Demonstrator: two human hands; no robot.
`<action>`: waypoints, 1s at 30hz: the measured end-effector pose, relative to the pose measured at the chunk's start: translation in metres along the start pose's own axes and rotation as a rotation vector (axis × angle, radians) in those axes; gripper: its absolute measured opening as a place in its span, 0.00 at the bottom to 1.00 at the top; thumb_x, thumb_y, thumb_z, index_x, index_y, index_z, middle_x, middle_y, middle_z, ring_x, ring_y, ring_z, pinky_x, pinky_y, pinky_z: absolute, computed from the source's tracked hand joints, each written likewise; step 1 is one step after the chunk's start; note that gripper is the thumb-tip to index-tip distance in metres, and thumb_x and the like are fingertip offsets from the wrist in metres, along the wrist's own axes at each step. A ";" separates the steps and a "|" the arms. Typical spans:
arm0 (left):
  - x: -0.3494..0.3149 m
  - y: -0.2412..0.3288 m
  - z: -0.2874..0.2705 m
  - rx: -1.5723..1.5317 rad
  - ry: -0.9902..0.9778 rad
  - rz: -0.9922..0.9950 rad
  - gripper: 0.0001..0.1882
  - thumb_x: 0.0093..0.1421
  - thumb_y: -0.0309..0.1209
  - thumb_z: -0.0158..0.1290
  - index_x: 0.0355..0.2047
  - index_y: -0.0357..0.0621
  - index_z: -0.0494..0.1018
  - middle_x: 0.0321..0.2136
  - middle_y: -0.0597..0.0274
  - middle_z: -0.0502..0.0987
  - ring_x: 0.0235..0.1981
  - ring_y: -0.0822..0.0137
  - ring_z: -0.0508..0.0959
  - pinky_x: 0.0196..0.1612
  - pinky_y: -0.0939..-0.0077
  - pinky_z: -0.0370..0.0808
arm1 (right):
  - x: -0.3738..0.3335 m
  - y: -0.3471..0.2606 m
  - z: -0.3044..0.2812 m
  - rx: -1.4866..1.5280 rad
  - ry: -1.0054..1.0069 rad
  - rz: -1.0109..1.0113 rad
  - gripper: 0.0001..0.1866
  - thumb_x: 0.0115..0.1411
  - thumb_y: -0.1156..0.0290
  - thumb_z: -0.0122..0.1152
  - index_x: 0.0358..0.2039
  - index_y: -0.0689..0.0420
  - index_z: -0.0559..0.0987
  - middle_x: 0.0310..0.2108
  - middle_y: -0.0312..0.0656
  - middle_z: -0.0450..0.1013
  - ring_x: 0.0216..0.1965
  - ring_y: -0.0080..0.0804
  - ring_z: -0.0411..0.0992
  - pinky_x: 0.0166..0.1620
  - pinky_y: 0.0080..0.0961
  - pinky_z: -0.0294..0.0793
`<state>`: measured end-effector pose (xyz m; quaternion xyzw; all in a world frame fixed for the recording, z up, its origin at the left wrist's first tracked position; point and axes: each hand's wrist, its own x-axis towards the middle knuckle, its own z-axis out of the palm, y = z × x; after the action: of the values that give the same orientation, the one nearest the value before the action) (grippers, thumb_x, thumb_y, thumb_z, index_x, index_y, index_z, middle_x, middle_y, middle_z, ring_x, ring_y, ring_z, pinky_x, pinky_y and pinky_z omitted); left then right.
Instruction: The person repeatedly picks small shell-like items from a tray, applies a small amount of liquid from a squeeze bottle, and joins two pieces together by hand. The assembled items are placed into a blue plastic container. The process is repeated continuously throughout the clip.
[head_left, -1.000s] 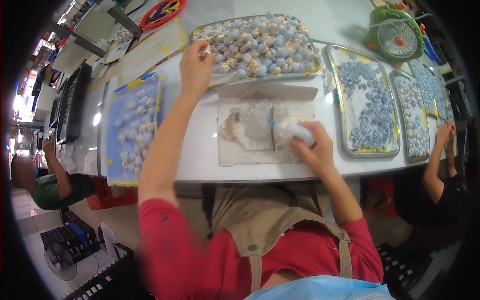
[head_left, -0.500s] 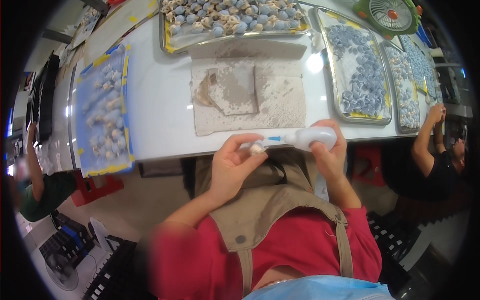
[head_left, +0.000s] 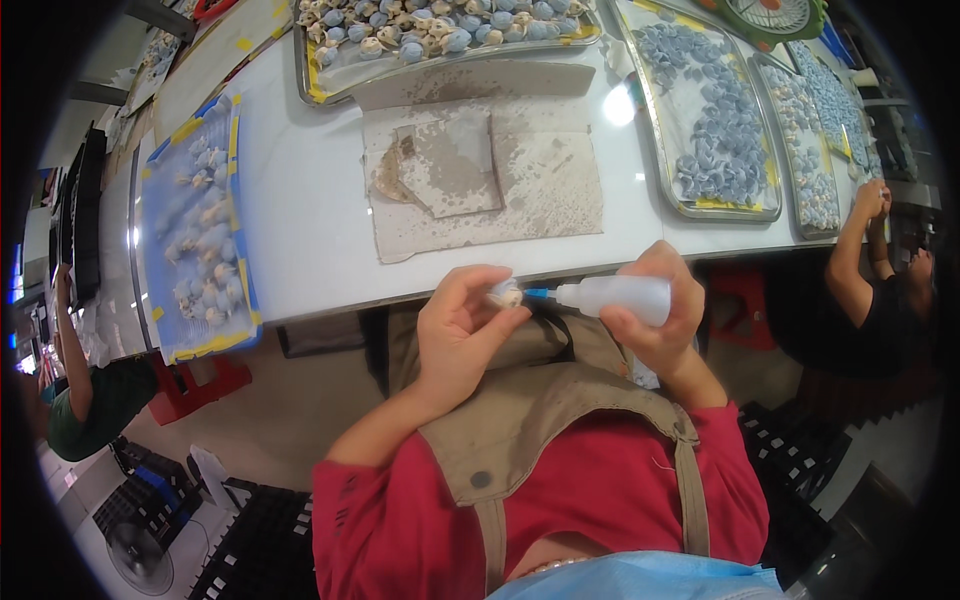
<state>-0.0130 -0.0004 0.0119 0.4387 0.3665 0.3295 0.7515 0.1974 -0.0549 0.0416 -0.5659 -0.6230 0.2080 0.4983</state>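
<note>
My left hand [head_left: 455, 335] pinches a small cream and pale-blue figurine [head_left: 506, 296] between thumb and fingertips, just off the table's front edge. A translucent white squeeze bottle [head_left: 615, 298] lies nearly level in my right hand [head_left: 675, 320], which is wrapped around its body. The bottle's thin blue nozzle tip [head_left: 538, 293] points left and reaches the figurine; whether it touches is too small to tell. Beyond my hands, a stained piece of cardboard [head_left: 560, 205] with a smaller square piece [head_left: 460, 190] on it lies on the white table.
At the left stands a blue tray [head_left: 243, 285] of similar figurines. A metal tray [head_left: 305, 70] at the back holds many more; another at right [head_left: 665, 170] holds blue-grey pieces. A green fan [head_left: 775, 20] stands far right. Co-workers sit on both sides, one's hands [head_left: 873, 197] at the right.
The bottle has shifted slightly left and down, bringing its blue tip up to the figurine. The view has tilted a little, so the table things sit higher in the picture.
</note>
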 end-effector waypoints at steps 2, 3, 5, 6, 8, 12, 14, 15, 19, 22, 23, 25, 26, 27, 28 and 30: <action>0.000 -0.001 0.000 -0.007 -0.003 0.019 0.20 0.53 0.14 0.52 0.47 0.34 0.63 0.41 0.57 0.70 0.42 0.72 0.72 0.45 0.80 0.71 | 0.001 -0.002 0.000 -0.019 -0.019 0.003 0.16 0.45 0.70 0.68 0.31 0.63 0.71 0.24 0.40 0.67 0.24 0.24 0.65 0.27 0.17 0.63; 0.000 0.000 0.000 -0.003 -0.001 0.020 0.20 0.53 0.14 0.52 0.47 0.34 0.63 0.41 0.57 0.70 0.42 0.72 0.72 0.45 0.80 0.71 | 0.002 -0.004 0.000 -0.026 -0.005 0.007 0.17 0.43 0.70 0.70 0.30 0.62 0.72 0.24 0.39 0.68 0.23 0.25 0.65 0.26 0.18 0.64; 0.000 0.001 0.001 0.003 0.003 0.024 0.20 0.53 0.14 0.52 0.47 0.34 0.64 0.41 0.58 0.70 0.42 0.72 0.71 0.45 0.80 0.71 | 0.005 -0.006 0.003 -0.040 0.023 0.014 0.18 0.40 0.69 0.73 0.29 0.60 0.74 0.22 0.39 0.69 0.21 0.27 0.67 0.25 0.20 0.65; 0.000 0.000 0.001 0.000 0.002 0.022 0.20 0.53 0.14 0.52 0.47 0.34 0.64 0.41 0.58 0.70 0.42 0.72 0.71 0.45 0.80 0.71 | 0.005 -0.006 0.003 -0.049 0.006 0.008 0.17 0.41 0.69 0.72 0.29 0.61 0.74 0.23 0.39 0.68 0.22 0.26 0.66 0.25 0.19 0.65; 0.000 -0.001 0.000 -0.005 0.003 0.018 0.20 0.52 0.14 0.52 0.47 0.34 0.64 0.42 0.58 0.69 0.42 0.72 0.71 0.45 0.79 0.71 | 0.006 -0.006 0.002 -0.064 -0.029 -0.006 0.16 0.44 0.69 0.69 0.29 0.62 0.72 0.23 0.38 0.67 0.22 0.23 0.65 0.25 0.17 0.63; 0.000 0.000 0.000 0.009 0.004 0.029 0.20 0.52 0.14 0.52 0.47 0.34 0.64 0.42 0.58 0.69 0.42 0.72 0.71 0.45 0.79 0.71 | 0.008 -0.007 0.005 -0.071 -0.004 0.018 0.18 0.39 0.70 0.73 0.28 0.60 0.74 0.22 0.39 0.69 0.21 0.28 0.67 0.24 0.21 0.65; 0.001 -0.001 -0.001 0.001 0.009 0.027 0.20 0.53 0.14 0.52 0.46 0.34 0.64 0.42 0.58 0.69 0.42 0.72 0.72 0.45 0.79 0.71 | 0.008 -0.006 0.005 -0.078 -0.002 0.022 0.18 0.39 0.70 0.73 0.29 0.60 0.74 0.22 0.39 0.69 0.22 0.28 0.67 0.25 0.21 0.65; 0.001 0.001 0.000 -0.047 0.016 0.007 0.20 0.53 0.15 0.52 0.46 0.34 0.64 0.41 0.58 0.69 0.41 0.72 0.72 0.45 0.79 0.71 | 0.007 -0.005 0.004 -0.048 0.012 0.040 0.18 0.40 0.70 0.73 0.29 0.60 0.74 0.22 0.39 0.69 0.22 0.28 0.67 0.25 0.20 0.65; 0.003 0.004 0.002 -0.189 0.040 -0.042 0.17 0.53 0.15 0.52 0.44 0.34 0.64 0.41 0.57 0.69 0.40 0.69 0.74 0.45 0.77 0.72 | 0.002 0.001 0.003 0.028 0.049 0.105 0.18 0.40 0.70 0.73 0.29 0.60 0.74 0.22 0.40 0.68 0.22 0.27 0.67 0.26 0.20 0.66; 0.003 0.005 0.003 -0.215 0.035 -0.045 0.17 0.54 0.16 0.52 0.43 0.34 0.64 0.41 0.57 0.69 0.39 0.68 0.75 0.45 0.75 0.73 | 0.003 0.002 0.003 0.012 0.039 0.100 0.17 0.41 0.70 0.73 0.29 0.60 0.73 0.22 0.39 0.68 0.22 0.26 0.67 0.26 0.19 0.66; 0.003 0.005 0.003 -0.218 0.031 -0.045 0.16 0.54 0.16 0.52 0.43 0.34 0.64 0.41 0.57 0.68 0.39 0.67 0.75 0.45 0.75 0.73 | 0.004 0.002 0.003 0.001 0.032 0.091 0.17 0.41 0.70 0.73 0.29 0.60 0.73 0.22 0.39 0.68 0.22 0.26 0.67 0.26 0.19 0.66; 0.003 0.005 0.004 -0.215 0.029 -0.042 0.16 0.54 0.16 0.52 0.43 0.34 0.64 0.42 0.57 0.68 0.38 0.67 0.75 0.45 0.74 0.73 | 0.006 0.002 0.003 -0.013 0.027 0.075 0.17 0.41 0.70 0.73 0.29 0.60 0.73 0.22 0.39 0.68 0.22 0.26 0.67 0.26 0.20 0.66; 0.003 0.005 0.004 -0.214 0.026 -0.041 0.16 0.54 0.17 0.52 0.44 0.34 0.64 0.42 0.56 0.68 0.38 0.67 0.75 0.45 0.74 0.73 | 0.006 0.001 0.003 -0.022 0.026 0.068 0.17 0.41 0.70 0.72 0.29 0.60 0.74 0.22 0.39 0.68 0.22 0.26 0.67 0.26 0.20 0.65; 0.003 0.005 0.004 -0.219 0.026 -0.043 0.17 0.54 0.17 0.52 0.44 0.34 0.64 0.42 0.56 0.68 0.38 0.67 0.75 0.45 0.74 0.73 | 0.007 0.001 0.004 -0.017 0.030 0.071 0.17 0.41 0.70 0.73 0.29 0.60 0.74 0.22 0.39 0.68 0.22 0.27 0.67 0.26 0.20 0.65; 0.003 0.004 0.003 -0.223 0.026 -0.044 0.17 0.54 0.17 0.52 0.44 0.34 0.64 0.42 0.56 0.68 0.38 0.67 0.75 0.46 0.74 0.73 | 0.007 0.001 0.004 -0.012 0.034 0.075 0.17 0.40 0.70 0.73 0.28 0.60 0.74 0.22 0.39 0.68 0.22 0.27 0.66 0.26 0.20 0.65; 0.003 0.003 0.003 -0.226 0.028 -0.040 0.17 0.54 0.17 0.52 0.44 0.34 0.64 0.42 0.56 0.68 0.38 0.67 0.75 0.46 0.74 0.73 | 0.007 0.001 0.006 -0.010 0.033 0.082 0.17 0.40 0.70 0.73 0.28 0.60 0.74 0.22 0.39 0.68 0.22 0.27 0.66 0.25 0.20 0.65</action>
<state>-0.0100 0.0020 0.0151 0.3390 0.3461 0.3597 0.7974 0.1942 -0.0463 0.0410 -0.5969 -0.5921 0.2158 0.4966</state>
